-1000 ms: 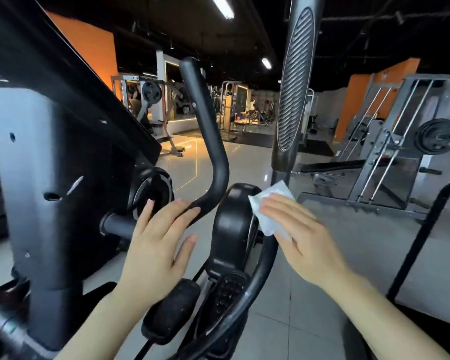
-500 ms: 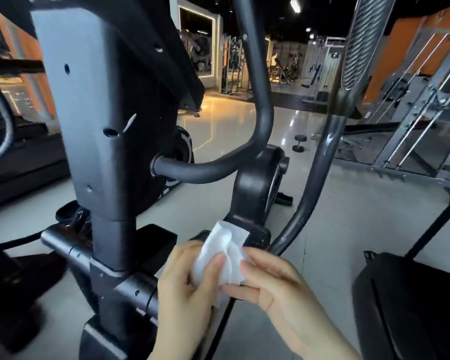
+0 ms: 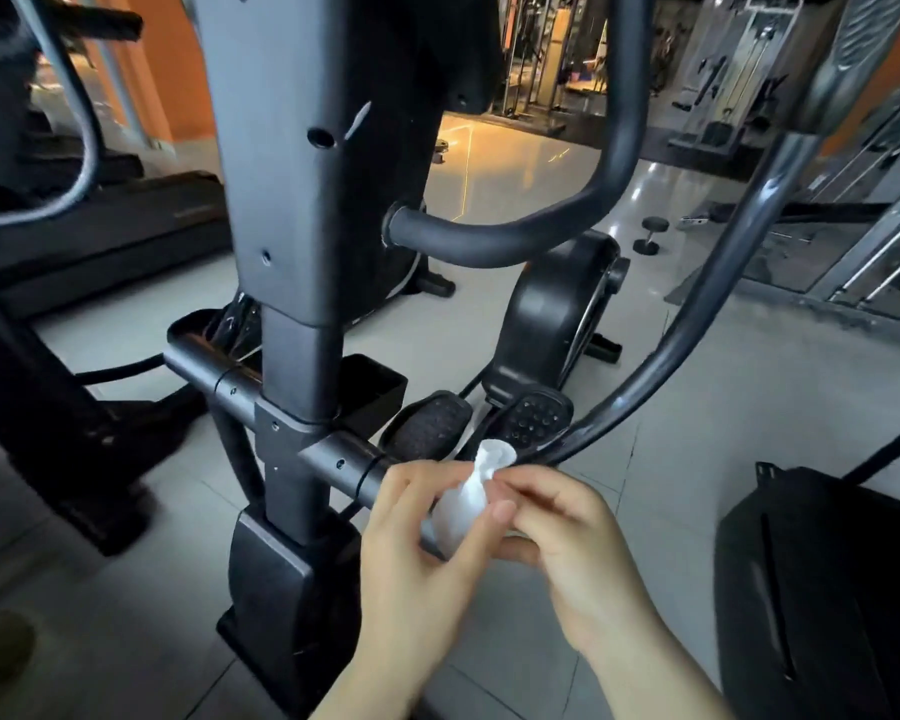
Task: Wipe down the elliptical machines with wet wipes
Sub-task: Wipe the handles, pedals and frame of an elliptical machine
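Elliptical machine stands on pale tiled gym floor.

Wet wipe: plain white, low centre of frame. Elliptical machine: grey-blue upright column, black base and flywheel cover. Pedals: black, one studded with raised dots, the other fine-grained. Floor: pale grey tiles, amber glare upper centre. Wall: orange, upper left.
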